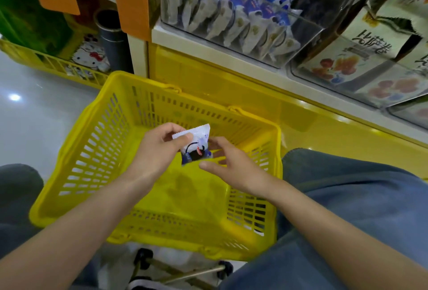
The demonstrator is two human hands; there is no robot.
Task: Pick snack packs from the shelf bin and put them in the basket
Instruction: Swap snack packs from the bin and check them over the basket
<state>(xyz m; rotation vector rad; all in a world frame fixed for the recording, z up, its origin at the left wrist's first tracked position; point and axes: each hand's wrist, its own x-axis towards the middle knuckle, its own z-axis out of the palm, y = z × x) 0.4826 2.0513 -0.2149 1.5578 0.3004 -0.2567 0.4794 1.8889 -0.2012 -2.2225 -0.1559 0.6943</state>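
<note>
Snack pack (196, 145): one small white-and-blue sachet, held in the air above the middle of the basket (97, 150), not yet resting in it.

Left hand (159, 148): thumb and fingers (185, 138) pinch the crimped top edge of the sachet, which hangs below them.

Right hand (231, 164): loosely spread, gripping nothing, just beside the sachet's lower edge. Whether it touches the wrapper cannot be told.

Step in hand, as judged: placing. The sachet is light and slack, so it is best lowered well below the rim before the pinch lets go. The slotted walls are wide enough to catch a corner, so the middle of the floor is the safer target. The right hand is then free to go back to the shelf.

Basket: yellow plastic, slotted walls, standing between the person's knees. No pack is seen on the part of its floor that shows.

Shelf bin (310, 32): clear plastic, on the shelf above and behind the basket, well stocked with upright rows of white packs in front and blue ones behind.

Neighbouring bin (295, 71): clear, holding fruit-printed bags (342, 67).
</note>
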